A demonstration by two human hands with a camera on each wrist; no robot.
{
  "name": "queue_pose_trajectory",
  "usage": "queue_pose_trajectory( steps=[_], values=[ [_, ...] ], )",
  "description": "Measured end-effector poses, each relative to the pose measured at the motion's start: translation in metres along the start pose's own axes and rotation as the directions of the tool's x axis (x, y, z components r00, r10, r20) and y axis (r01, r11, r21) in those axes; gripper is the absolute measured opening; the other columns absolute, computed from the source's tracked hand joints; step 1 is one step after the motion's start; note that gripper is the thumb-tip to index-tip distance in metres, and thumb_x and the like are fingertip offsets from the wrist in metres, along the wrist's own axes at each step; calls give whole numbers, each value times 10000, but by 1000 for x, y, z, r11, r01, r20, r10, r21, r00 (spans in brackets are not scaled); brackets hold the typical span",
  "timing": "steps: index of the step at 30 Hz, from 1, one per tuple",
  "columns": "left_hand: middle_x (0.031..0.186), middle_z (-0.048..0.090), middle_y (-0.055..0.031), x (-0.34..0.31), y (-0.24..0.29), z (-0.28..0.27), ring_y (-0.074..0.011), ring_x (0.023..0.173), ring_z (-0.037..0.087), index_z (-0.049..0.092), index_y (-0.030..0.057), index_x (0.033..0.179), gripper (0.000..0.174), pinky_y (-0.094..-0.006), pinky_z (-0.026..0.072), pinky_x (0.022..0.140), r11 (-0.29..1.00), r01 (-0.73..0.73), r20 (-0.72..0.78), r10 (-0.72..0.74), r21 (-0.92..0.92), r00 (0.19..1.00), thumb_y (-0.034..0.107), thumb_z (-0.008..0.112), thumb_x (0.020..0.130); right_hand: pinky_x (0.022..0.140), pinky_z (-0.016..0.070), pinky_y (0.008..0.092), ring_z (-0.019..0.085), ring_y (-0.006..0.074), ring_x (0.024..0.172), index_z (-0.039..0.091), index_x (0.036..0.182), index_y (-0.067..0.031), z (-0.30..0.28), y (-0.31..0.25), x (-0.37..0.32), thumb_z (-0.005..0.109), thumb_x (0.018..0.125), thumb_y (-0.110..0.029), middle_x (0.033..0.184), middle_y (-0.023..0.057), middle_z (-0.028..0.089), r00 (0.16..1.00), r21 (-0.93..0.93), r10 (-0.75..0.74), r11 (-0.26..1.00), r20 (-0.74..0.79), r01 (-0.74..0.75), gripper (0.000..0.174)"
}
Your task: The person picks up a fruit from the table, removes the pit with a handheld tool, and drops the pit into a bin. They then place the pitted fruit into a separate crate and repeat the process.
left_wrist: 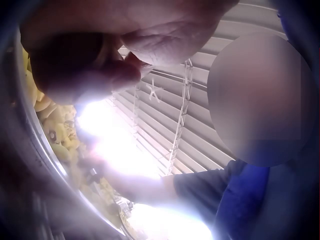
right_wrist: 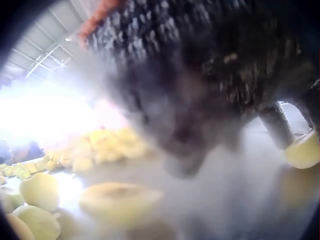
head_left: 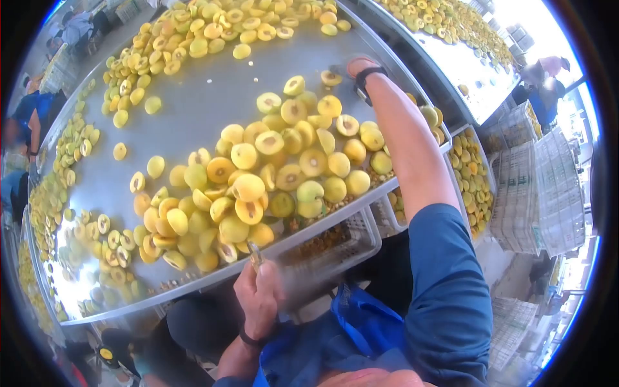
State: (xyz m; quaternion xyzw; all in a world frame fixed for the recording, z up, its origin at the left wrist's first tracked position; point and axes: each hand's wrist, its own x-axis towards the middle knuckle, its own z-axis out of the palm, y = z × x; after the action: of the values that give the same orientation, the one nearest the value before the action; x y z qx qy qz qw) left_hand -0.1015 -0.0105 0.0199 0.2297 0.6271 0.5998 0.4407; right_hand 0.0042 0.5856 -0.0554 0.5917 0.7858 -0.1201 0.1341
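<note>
My left hand (head_left: 259, 293) grips a small, shiny metal tool (head_left: 255, 251) upright at the table's near edge. In the left wrist view the fingers of my left hand (left_wrist: 105, 55) are curled and the tool is hidden. My right arm reaches far across the metal table (head_left: 193, 97). The right hand (head_left: 362, 66) wears a dark knitted glove and is beside a halved yellow peach (head_left: 331, 78). From the right wrist, the blurred gloved hand (right_wrist: 200, 85) has a fingertip right at a peach (right_wrist: 302, 151); I cannot tell if it is pinched.
A heap of halved peaches (head_left: 248, 187) lies between my hands, with another pile (head_left: 213, 29) at the far side. A raised metal rim (head_left: 322, 222) edges the table, above a plastic crate (head_left: 354, 242). Stacked crates (head_left: 538, 193) stand at right. Other people work at the left.
</note>
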Motion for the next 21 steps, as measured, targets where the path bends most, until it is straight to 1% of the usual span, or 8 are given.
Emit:
queue_pose_trajectory(
  steps=[4, 8, 11, 12, 15, 17, 19, 21],
  values=[
    [596, 510, 29, -4, 1, 0, -49, 501, 459, 584, 21, 911, 292, -228, 352, 473, 1000, -7, 37, 8, -25, 999, 235, 505, 1094, 1059, 463, 439, 600, 305, 1291, 628, 1393, -92, 20, -30, 17, 559, 952, -601, 1465, 115, 614, 970, -83, -221, 970, 102, 230, 677],
    [577, 473, 29, -12, 0, 3, -53, 456, 417, 569, 22, 906, 363, -225, 315, 438, 997, -46, 69, 42, 62, 997, 312, 493, 1109, 1016, 493, 407, 646, 316, 1194, 647, 1369, -105, 12, -60, -77, 530, 1016, -474, 1377, 130, 669, 783, -84, -606, 780, 143, 620, 523],
    [582, 475, 30, -17, -5, 3, -53, 457, 420, 588, 14, 949, 337, -220, 317, 437, 996, -72, 101, 68, 44, 993, 300, 506, 1107, 994, 512, 417, 656, 294, 1186, 679, 1329, -76, 19, -53, -96, 567, 1005, -455, 1341, 133, 687, 748, -54, -612, 764, 257, 643, 511],
    [586, 477, 30, -19, -5, 3, -53, 459, 420, 592, 13, 962, 328, -220, 321, 436, 997, -74, 99, 71, 23, 992, 296, 510, 1106, 983, 521, 409, 665, 305, 1166, 668, 1340, -96, 28, -43, -100, 579, 1003, -443, 1331, 135, 689, 716, 76, -668, 739, 203, 669, 492],
    [591, 488, 30, -22, -4, 7, -48, 469, 425, 597, 17, 965, 293, -223, 331, 441, 997, -74, 92, 77, -36, 993, 266, 521, 1099, 970, 528, 417, 681, 354, 1105, 685, 1332, -142, 29, -49, -188, 604, 990, -385, 1266, 165, 708, 787, 49, -605, 789, -119, 613, 427],
    [586, 504, 31, -22, -4, 10, -38, 481, 434, 586, 27, 922, 261, -226, 339, 452, 996, -46, 77, 51, -70, 996, 219, 527, 1089, 937, 546, 442, 689, 372, 1061, 668, 1352, -175, 37, -56, -237, 632, 955, -387, 1181, 181, 716, 711, -110, -600, 787, -366, 607, 451],
    [582, 495, 30, -21, -3, 14, -43, 475, 435, 599, 23, 941, 253, -227, 340, 449, 996, -37, 79, 43, -82, 996, 214, 525, 1090, 878, 560, 474, 694, 362, 996, 660, 1323, -193, 36, -65, -287, 638, 936, -351, 1149, 161, 698, 781, -88, -509, 852, -362, 515, 419],
    [581, 492, 27, -19, -4, 17, -48, 470, 437, 609, 19, 955, 249, -229, 341, 446, 996, -28, 71, 34, -80, 997, 210, 523, 1091, 840, 567, 478, 691, 353, 1027, 649, 1320, -206, 53, -61, -335, 636, 946, -336, 1143, 137, 697, 747, -17, -516, 827, -420, 562, 396]
  ],
)
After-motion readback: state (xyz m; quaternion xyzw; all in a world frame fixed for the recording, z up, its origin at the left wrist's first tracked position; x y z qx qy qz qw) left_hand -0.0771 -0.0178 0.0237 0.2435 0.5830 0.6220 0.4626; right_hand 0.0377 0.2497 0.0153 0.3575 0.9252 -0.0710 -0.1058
